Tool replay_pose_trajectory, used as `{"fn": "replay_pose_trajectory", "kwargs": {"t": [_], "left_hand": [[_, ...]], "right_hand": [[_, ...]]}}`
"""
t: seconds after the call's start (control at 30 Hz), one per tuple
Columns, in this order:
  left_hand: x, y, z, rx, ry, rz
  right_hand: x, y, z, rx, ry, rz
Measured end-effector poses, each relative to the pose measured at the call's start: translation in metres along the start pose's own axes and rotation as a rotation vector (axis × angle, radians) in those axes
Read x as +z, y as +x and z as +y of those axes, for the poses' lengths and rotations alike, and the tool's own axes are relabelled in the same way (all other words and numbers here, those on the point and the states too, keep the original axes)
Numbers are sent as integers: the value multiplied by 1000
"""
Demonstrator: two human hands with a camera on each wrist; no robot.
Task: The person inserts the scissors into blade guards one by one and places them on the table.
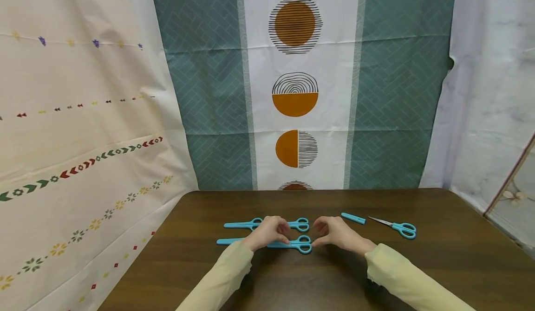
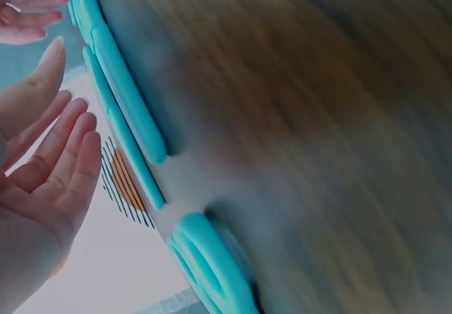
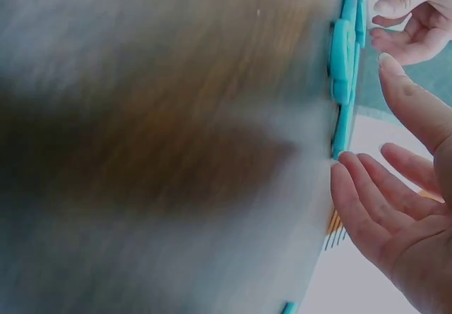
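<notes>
My left hand (image 1: 269, 233) hovers over the sheathed turquoise scissors in the middle, its fingers loosely bent and holding nothing. Beneath it lies the front pair of scissors (image 1: 302, 244), partly covered by the hand. Behind are two more pairs in a row: left scissors (image 1: 240, 225) and right scissors (image 1: 299, 224), whose blade part is mostly hidden. My right hand (image 1: 337, 233) is just right of the scissor handles, fingers curved and apart, with nothing in it. In the left wrist view the left palm (image 2: 42, 201) is bare; the right palm (image 3: 417, 236) is too.
At the right, a turquoise blade cover (image 1: 353, 218) lies apart from an uncovered pair of scissors (image 1: 403, 230), its metal blade pointing left. All rest on a dark wooden table (image 1: 292, 283). Patterned cloths (image 1: 298, 116) hang behind and at the sides.
</notes>
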State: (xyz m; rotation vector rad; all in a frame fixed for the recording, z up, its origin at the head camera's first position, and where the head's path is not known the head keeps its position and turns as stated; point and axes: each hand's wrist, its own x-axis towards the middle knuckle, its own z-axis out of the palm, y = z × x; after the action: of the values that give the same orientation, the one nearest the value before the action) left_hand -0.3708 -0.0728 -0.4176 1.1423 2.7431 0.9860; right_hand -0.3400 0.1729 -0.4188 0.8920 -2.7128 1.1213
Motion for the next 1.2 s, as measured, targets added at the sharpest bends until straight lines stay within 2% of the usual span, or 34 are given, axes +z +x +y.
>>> {"fn": "replay_pose_trajectory", "kwargs": {"t": [0.17, 0.37, 0.73, 0.97, 1.2], "left_hand": [[4, 6, 8, 11, -19, 4], [8, 13, 18, -8, -41, -12], [19, 33, 40, -8, -50, -6], [34, 45, 51, 31, -37, 10], [45, 58, 61, 21, -35, 5]], "right_hand": [[-8, -6, 5, 7, 2, 12], [-17, -13, 9, 1, -6, 16], [-40, -30, 16, 116, 127, 38], [-55, -44, 22, 181, 144, 95], [-71, -57, 30, 202, 105, 162]]}}
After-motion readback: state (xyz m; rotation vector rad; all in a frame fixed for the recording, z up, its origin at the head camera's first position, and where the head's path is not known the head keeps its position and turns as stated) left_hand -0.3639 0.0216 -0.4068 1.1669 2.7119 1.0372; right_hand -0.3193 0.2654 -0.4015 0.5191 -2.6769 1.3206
